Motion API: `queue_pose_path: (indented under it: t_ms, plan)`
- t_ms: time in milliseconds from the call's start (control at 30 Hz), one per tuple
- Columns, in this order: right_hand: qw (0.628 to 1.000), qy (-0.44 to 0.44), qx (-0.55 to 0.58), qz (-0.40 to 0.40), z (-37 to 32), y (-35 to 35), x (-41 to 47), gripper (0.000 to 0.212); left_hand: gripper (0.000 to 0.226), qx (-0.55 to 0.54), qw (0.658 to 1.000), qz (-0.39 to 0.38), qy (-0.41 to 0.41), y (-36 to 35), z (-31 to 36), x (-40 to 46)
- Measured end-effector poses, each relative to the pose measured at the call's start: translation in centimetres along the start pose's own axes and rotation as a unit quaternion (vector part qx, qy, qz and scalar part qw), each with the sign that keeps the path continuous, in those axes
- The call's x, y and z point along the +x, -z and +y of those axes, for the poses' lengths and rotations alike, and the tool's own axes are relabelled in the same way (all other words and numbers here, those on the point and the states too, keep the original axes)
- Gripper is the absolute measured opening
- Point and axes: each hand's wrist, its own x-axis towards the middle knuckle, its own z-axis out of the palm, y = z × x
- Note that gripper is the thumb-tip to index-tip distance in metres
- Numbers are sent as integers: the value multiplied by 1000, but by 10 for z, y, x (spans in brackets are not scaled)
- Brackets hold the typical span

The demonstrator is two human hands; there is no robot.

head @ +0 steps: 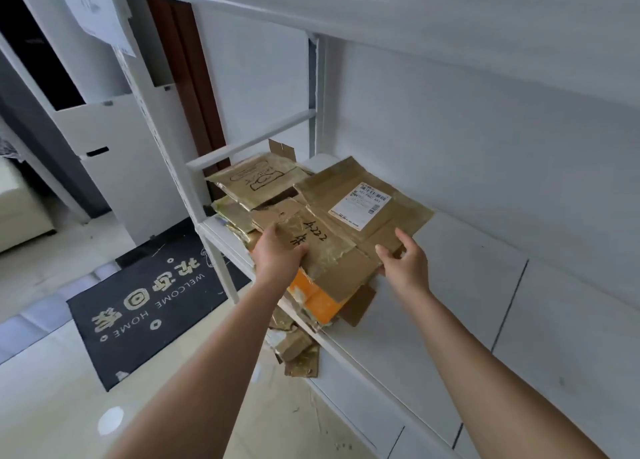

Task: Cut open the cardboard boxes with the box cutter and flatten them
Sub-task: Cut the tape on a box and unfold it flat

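A stack of flattened cardboard boxes (325, 216) lies on a white shelf (415, 320). The top brown piece carries a white shipping label (360, 204) and handwritten marks. An orange piece (313, 297) sticks out underneath at the near edge. My left hand (278, 254) grips the left near edge of the top cardboard, thumb on top. My right hand (403, 259) holds the right near edge, fingers under it and thumb above. No box cutter is visible.
Some cardboard scraps (298, 349) hang below the shelf edge toward the floor. A white shelf frame post (162, 140) stands left of the stack, an upper shelf overhead. A dark welcome mat (152, 306) lies on the tiled floor at left.
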Motion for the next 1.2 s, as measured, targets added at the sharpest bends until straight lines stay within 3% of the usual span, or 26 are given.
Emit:
queue_pose_path:
  t_ms: [100,167,233,300,367,567,667,767,867,967,1200]
  plan:
    - [976,16,-214,18,9,-20,10,63,61,250,966,-19,-64,-2,-17,23]
    - [934,82,-348,25,18,-27,15,65,63,301,935,-39,-182,-7,-27,34]
    - [903,126,-406,-51,25,-31,24,61,71,325,904,-118,-252,-13,-32,47]
    - [875,104,-447,-154,34,-35,35,59,73,352,881,-200,-245,-19,-36,59]
    - [849,71,-479,-213,44,-38,45,61,72,365,873,-230,-226,-26,-43,65]
    - [816,21,-522,-248,53,-49,55,60,72,384,871,-212,-222,-40,-49,65]
    - [820,26,-516,-247,41,-46,53,61,70,393,875,-206,-195,-39,-36,61]
    - [853,83,-477,-196,34,-27,39,59,58,367,890,-209,-169,-39,-14,47]
    - [881,111,-444,-121,40,12,16,56,50,313,904,-179,-230,-57,7,14]
    - [891,76,-440,-85,57,68,-8,55,51,275,899,-181,-288,-93,21,-29]
    - [895,-56,-443,8,122,233,-67,57,67,299,852,-305,-302,-197,28,-151]
